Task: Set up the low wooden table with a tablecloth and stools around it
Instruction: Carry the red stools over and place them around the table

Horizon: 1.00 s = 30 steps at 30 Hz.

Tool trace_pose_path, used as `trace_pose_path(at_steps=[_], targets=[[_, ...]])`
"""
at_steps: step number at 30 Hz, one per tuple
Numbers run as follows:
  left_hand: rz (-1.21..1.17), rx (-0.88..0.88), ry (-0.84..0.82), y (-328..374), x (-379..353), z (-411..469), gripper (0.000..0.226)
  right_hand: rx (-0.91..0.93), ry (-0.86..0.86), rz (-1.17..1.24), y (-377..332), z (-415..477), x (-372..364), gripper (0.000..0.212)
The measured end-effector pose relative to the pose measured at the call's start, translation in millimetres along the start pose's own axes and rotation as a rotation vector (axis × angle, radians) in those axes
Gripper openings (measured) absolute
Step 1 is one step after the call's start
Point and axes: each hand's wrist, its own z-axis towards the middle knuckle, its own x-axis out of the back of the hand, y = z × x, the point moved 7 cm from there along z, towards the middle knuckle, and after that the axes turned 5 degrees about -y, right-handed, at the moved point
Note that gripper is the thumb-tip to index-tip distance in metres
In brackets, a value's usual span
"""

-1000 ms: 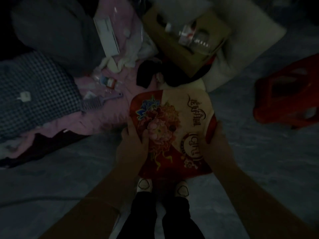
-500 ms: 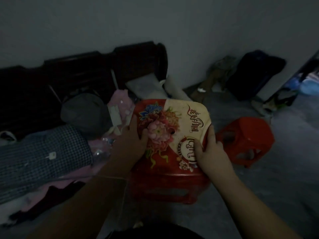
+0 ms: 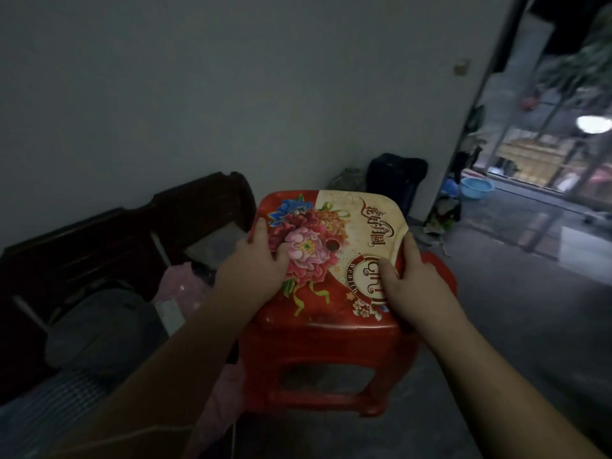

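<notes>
Much lost to dim light, gripping hands and frame edges

Tucked out of sight past the seat rim of the red stool (image 3: 331,293): most fingers of the left hand (image 3: 255,270) and the right hand (image 3: 414,283); seat lettering partly covered by the right thumb; far legs of the stool masked by its own body; behind the right hand, only a red plastic edge (image 3: 443,266), too little showing to name; at left, dark wooden furniture (image 3: 99,246) sunk in shadow, kind unclear; striped cloth (image 3: 59,402) cropped at lower left; both forearms cut by the bottom edge; beyond the blue basin (image 3: 477,188), a smeared, blurred outdoor scene.
</notes>
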Motion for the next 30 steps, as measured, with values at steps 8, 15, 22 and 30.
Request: trace_pose_path(at_steps=[8,15,22,30], targets=[[0.027,-0.269,-0.081,83,-32,9,0.075,-0.205,0.142,0.033,68,-41,41,0.075],[-0.019,-0.4,-0.192,173,-80,-2,0.075,-0.331,0.238,0.016,142,-60,93,0.076],[-0.005,-0.496,-0.229,293,-129,-8,0.072,-0.403,0.311,0.031,238,-48,151,0.076],[-0.048,-0.496,-0.29,422,-195,-1,0.07,-0.482,0.309,0.002,344,-4,221,0.077]])
